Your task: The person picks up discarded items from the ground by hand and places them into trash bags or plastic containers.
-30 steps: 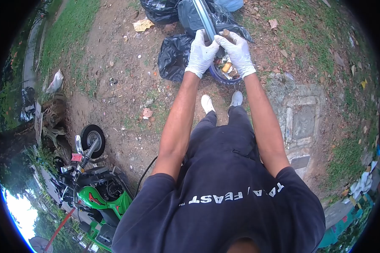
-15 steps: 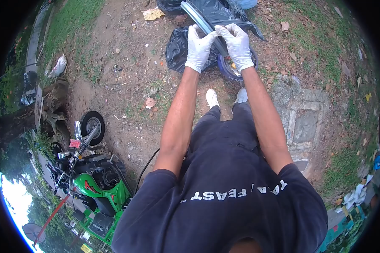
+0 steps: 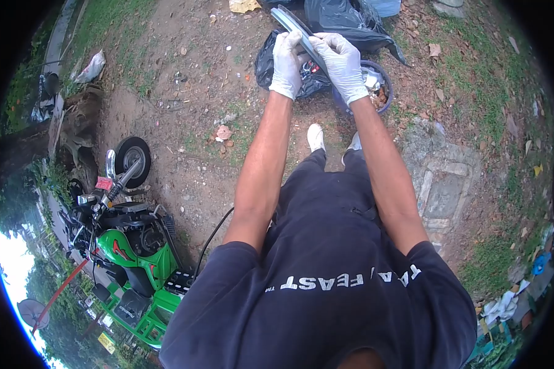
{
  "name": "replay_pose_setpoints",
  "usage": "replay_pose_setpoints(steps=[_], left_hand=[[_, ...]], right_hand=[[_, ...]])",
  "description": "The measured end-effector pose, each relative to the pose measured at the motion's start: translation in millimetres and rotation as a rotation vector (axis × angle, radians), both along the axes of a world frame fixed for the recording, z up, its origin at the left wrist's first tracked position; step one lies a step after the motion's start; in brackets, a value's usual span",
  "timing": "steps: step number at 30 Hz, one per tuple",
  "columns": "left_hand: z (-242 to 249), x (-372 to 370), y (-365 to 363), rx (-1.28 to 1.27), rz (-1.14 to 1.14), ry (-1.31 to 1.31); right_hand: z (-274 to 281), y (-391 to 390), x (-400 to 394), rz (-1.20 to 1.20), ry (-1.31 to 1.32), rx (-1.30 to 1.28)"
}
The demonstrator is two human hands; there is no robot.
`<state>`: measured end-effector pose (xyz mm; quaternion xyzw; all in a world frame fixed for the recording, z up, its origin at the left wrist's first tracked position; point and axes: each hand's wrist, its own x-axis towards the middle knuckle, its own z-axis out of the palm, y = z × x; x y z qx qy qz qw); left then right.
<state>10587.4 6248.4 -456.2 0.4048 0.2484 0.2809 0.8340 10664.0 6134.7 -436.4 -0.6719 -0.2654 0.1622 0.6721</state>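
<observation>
So both arms are stretched straight out in front, gloves on, hands side by side. The left hand (image 3: 287, 64) is curled around a long grey strip (image 3: 291, 24), and the right hand (image 3: 340, 64) is closed on the same strip just beside it, fingers bent over the top. The strip runs up and left from the hands, over a black bin bag (image 3: 345, 18). Right under the hands sits a blue bucket (image 3: 385, 89) with scraps in it. Bare dirt opens out to the left; a green mini motorbike (image 3: 132, 246) is parked well off to the left, and a stone slab (image 3: 443, 190) lies to the right.
</observation>
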Motion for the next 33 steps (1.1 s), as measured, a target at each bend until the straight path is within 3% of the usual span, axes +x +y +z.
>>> replay_pose_setpoints(steps=[9,16,18,19,22,26,28,31,33], left_hand=[[12,4,-4,0.159,0.093,0.041],[18,8,4,0.010,0.163,0.094],[16,2,10,0.074,0.096,0.096],[15,-3,11,0.066,0.077,0.073],[14,-23,19,-0.015,0.024,-0.094],[14,-52,28,-0.075,0.034,-0.136],[11,-58,32,-0.080,0.043,-0.146],[-3,-65,30,-0.113,0.073,-0.123],[-5,-60,22,-0.138,0.103,-0.076]], right_hand=[[-1,16,2,0.028,-0.033,0.017],[1,14,2,0.105,-0.099,-0.082],[8,11,12,0.179,0.027,-0.125],[10,6,14,0.185,0.116,-0.020],[4,-22,39,0.006,0.113,0.034],[-50,-98,88,-0.269,0.269,-0.151],[-100,-143,117,-0.395,0.153,-0.454],[-155,-180,127,-0.424,0.258,-0.549],[-205,-199,140,-0.332,0.184,-0.783]])
